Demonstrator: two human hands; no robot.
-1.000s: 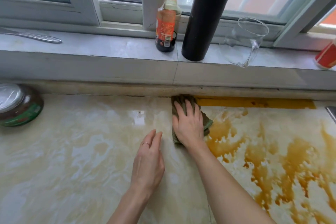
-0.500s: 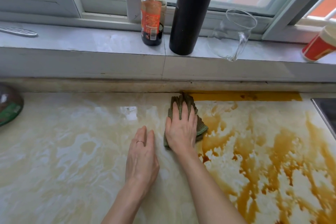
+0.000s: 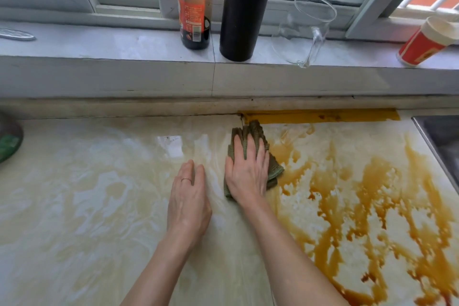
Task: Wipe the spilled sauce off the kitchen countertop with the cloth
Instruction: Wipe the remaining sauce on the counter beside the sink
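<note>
Brown sauce [image 3: 372, 194] is spread in streaks over the right half of the pale marbled countertop [image 3: 87, 206]. A green ribbed cloth [image 3: 274, 169] lies at the spill's left edge, close to the back ledge. My right hand [image 3: 248, 171] presses flat on the cloth with straight fingers and covers most of it. My left hand [image 3: 188, 201] rests flat on the bare counter just left of the cloth, a ring on one finger, holding nothing.
On the window ledge stand a sauce bottle [image 3: 195, 7], a black cylinder [image 3: 244, 7], a tipped glass jug [image 3: 305, 32] and a tilted red paper cup [image 3: 427, 42]. A yellow strip [image 3: 323, 115] runs along the back edge. A sink rim [image 3: 437, 146] is at right, a lidded jar [image 3: 8, 141] at left.
The view has shifted right, so the jar and ledge items slid left. My right hand and the cloth have drawn a little back from the ledge; my left hand stays beside them.
</note>
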